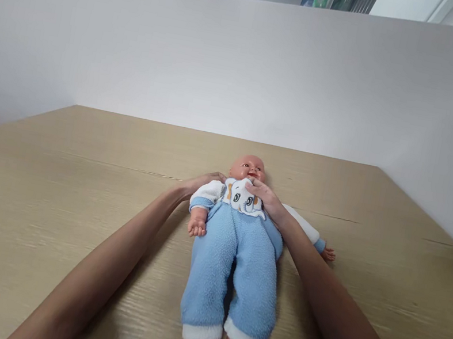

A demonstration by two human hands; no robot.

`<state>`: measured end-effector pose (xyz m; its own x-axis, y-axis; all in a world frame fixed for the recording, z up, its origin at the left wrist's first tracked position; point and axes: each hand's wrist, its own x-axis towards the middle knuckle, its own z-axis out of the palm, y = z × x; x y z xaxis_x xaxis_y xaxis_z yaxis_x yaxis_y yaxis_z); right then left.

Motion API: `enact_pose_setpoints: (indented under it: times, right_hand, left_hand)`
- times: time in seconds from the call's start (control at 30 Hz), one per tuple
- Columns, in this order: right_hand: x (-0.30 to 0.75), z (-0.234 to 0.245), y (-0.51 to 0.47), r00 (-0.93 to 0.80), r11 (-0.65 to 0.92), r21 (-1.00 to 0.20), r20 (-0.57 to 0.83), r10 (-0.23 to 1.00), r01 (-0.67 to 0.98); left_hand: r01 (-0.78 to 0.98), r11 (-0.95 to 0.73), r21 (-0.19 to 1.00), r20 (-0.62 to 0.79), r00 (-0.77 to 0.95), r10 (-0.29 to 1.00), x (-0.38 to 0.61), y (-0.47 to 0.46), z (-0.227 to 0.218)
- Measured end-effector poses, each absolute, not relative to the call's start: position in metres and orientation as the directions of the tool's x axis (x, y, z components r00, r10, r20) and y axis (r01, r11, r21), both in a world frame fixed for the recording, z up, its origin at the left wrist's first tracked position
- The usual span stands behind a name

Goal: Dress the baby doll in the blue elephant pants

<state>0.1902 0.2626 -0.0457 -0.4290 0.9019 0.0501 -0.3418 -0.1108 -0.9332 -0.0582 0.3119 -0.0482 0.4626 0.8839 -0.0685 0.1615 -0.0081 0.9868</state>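
Two bare hands rest on a baby doll lying face up on a wooden table.

The left hand (203, 180) lies gently curved against the doll's white-sleeved shoulder, its fingertips tucked towards the neck; whether it grips cannot be told. Just to the right of that hand lies the doll (236, 265), on its back on the table (51, 191), in a fluffy blue suit, head pointing away from the person, bare feet nearest. Between the two hands sits a white elephant bib (242, 200) on its chest. The right hand (267, 199) has bent fingers touching the bib's top edge under the chin; a true pinch cannot be made out. Beyond both hands stands a white partition (244, 67).
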Motion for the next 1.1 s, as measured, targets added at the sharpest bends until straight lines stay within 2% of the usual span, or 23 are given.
enact_pose_setpoints:
  times: [0.13, 0.23, 0.4, 0.47, 0.53, 0.63, 0.73, 0.9, 1.1]
  right_hand:
    - [0.188, -0.043, 0.259, -0.406, -0.105, -0.926, 0.056, 0.912, -0.363]
    - [0.185, -0.042, 0.259, -0.397, -0.116, -0.928, 0.037, 0.917, -0.355]
    - [0.187, -0.029, 0.258, -0.359, -0.120, -0.955, -0.014, 0.933, -0.273]
    - [0.195, -0.020, 0.258, -0.336, -0.079, -0.985, -0.022, 0.941, -0.154]
    - [0.206, -0.012, 0.259, -0.319, 0.029, -0.998, 0.008, 0.948, 0.064]
    - [0.219, -0.009, 0.255, -0.294, 0.212, -0.876, 0.085, 0.952, 0.433]
    - [0.226, -0.016, 0.241, -0.200, 0.278, -0.708, 0.194, 0.960, 0.649]
    - [0.260, -0.036, 0.201, -0.119, 0.332, -0.472, 0.426, 0.897, 0.817]
    - [0.343, -0.070, 0.148, -0.134, 0.257, -0.298, 0.379, 0.916, 0.919]
  left_hand:
    - [0.319, 0.098, 0.943, -0.236, 0.432, 0.870, -0.080, 0.297, -0.029]
    - [0.435, 0.139, 0.890, -0.359, 0.479, 0.801, -0.089, 0.286, -0.014]
    - [0.499, 0.014, 0.866, -0.307, 0.510, 0.803, -0.093, 0.284, -0.007]
    - [0.507, -0.059, 0.860, -0.265, 0.542, 0.798, -0.096, 0.287, -0.009]
    - [0.502, -0.134, 0.854, -0.219, 0.581, 0.784, -0.100, 0.290, -0.009]
    - [0.512, -0.209, 0.833, -0.181, 0.609, 0.772, -0.104, 0.293, -0.009]
    - [0.520, -0.224, 0.824, -0.179, 0.615, 0.768, -0.106, 0.294, -0.009]
    - [0.556, -0.223, 0.800, -0.201, 0.600, 0.774, -0.106, 0.291, -0.008]
    - [0.627, -0.281, 0.727, -0.180, 0.569, 0.802, -0.110, 0.293, -0.008]
